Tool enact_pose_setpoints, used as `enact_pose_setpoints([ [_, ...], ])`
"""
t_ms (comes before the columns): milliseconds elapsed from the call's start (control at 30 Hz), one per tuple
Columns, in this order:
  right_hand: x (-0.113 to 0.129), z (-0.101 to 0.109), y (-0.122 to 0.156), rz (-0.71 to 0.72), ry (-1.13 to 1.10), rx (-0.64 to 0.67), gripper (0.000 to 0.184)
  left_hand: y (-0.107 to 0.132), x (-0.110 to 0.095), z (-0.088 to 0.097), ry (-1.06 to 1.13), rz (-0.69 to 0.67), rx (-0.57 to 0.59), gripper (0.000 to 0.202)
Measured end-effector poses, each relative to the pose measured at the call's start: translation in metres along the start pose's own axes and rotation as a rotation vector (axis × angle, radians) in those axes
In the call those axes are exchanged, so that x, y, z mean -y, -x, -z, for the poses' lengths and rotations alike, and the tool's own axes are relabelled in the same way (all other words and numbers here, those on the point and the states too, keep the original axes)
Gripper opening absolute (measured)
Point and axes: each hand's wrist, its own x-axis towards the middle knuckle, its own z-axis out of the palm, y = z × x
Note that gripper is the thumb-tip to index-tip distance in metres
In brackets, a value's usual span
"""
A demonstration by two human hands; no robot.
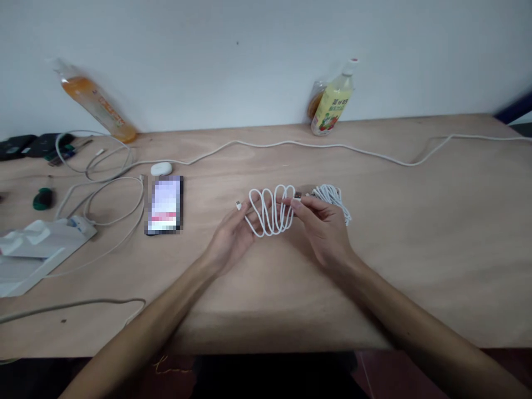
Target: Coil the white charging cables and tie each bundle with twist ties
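Observation:
A white USB cable (272, 213), laid in several zigzag loops, is held between both hands above the table. My left hand (229, 235) is closed on its left end, where a small plug sticks up past the thumb; the fingers pass behind the loops. With thumb and forefinger, my right hand (326, 227) pinches the cable's other end, whose USB plug (297, 196) points up. Beyond the right hand lies a bundle of white cable (332, 197), partly hidden by that hand.
On the wooden table (415, 249) to the left are a phone (164, 205), a white case (161, 168), loose white cables and a white power strip (37, 249). An orange drink bottle (95, 102) and a yellow bottle (333, 102) stand by the wall. A long cord (286, 143) crosses the back.

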Motion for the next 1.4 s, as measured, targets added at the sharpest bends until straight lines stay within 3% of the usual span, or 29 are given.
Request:
enact_pose_setpoints([
  [167,0.003,0.001,-0.001,-0.044,-0.046,0.058,0.038,-0.001,-0.009,0.003,0.051,0.088,0.034,0.04],
  [367,0.001,0.003,-0.003,-0.073,-0.079,0.108,0.05,0.0,-0.017,-0.002,0.105,0.09,-0.037,0.053],
  [733,-0.001,0.006,-0.005,-0.123,-0.099,0.162,0.047,0.0,-0.018,-0.011,0.096,0.054,-0.089,0.062],
  [967,0.003,0.003,-0.004,-0.133,-0.132,0.128,0.047,0.0,-0.019,-0.006,0.114,0.073,-0.067,0.058],
  [1167,0.004,0.001,-0.003,-0.146,-0.035,0.193,0.05,-0.001,-0.014,-0.001,0.118,0.086,-0.029,0.056],
  [1400,0.005,0.003,-0.004,-0.156,-0.073,0.218,0.048,-0.001,-0.014,-0.001,0.112,0.095,-0.054,0.055],
])
